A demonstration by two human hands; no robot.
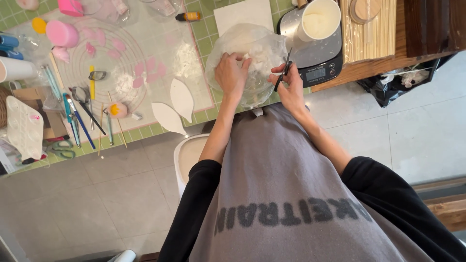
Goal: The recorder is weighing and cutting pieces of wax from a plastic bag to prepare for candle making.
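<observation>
Beside the kitchen scale (318,60), at the desk (160,127) edge, the left hand (232,73) curled its fingers closed on the clear plastic bag (252,48), steadying it while the right hand (290,86) gripped black scissors (283,73), blades against it.

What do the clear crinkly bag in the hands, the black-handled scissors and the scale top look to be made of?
Crinkly clear bag: thin plastic film, glossy; it shows white contents and creases. Black-handled scissors in the right hand: probably steel blades with plastic loops. Kitchen scale: platform looks like brushed metal, grey sheen. The left hand grips the bag.
</observation>
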